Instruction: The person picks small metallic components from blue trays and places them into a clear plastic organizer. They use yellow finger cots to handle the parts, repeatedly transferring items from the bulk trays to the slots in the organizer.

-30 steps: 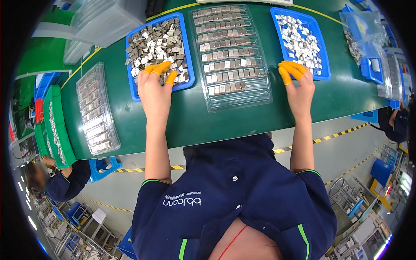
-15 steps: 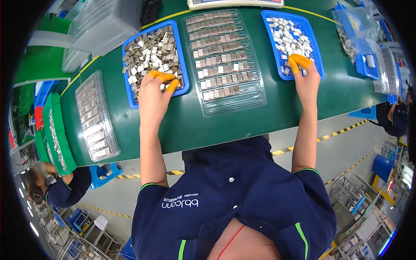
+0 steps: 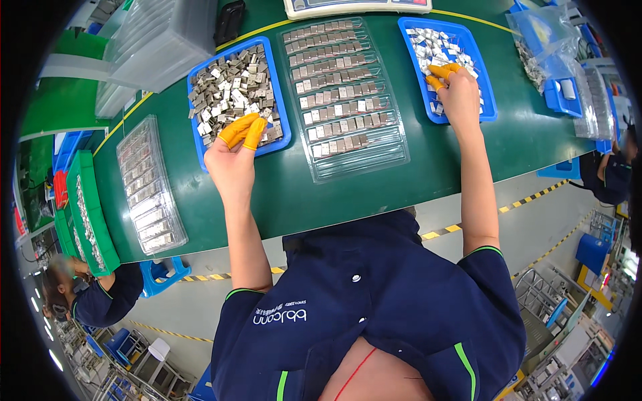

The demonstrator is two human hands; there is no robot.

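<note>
My left hand (image 3: 233, 159), with yellow finger cots on its fingers, is over the near edge of the left blue tray (image 3: 286, 127). Its thumb and fingers are pinched together; whatever is between them is too small to make out. Small silver metal connectors (image 3: 234, 87), resembling USB plugs, are heaped in that tray. My right hand (image 3: 461, 100) reaches into the right blue tray (image 3: 489, 100), among small white parts with thin wires (image 3: 435, 47). Its thumb and forefinger stand slightly apart. Between both trays lies a clear blister tray (image 3: 361, 170) with rows of silver connectors.
Another filled blister tray (image 3: 150, 180) lies to the left, beside a green bin (image 3: 100, 234) of small parts. Stacked clear trays (image 3: 157, 47) stand back left. A white device (image 3: 358, 7) is at the far edge. Co-workers sit left (image 3: 100, 294) and right (image 3: 615, 174).
My left hand has drawn back toward me, its fingers closing from a spread over the connectors. My right hand has moved left and farther into its tray, its fingers turning leftward.
</note>
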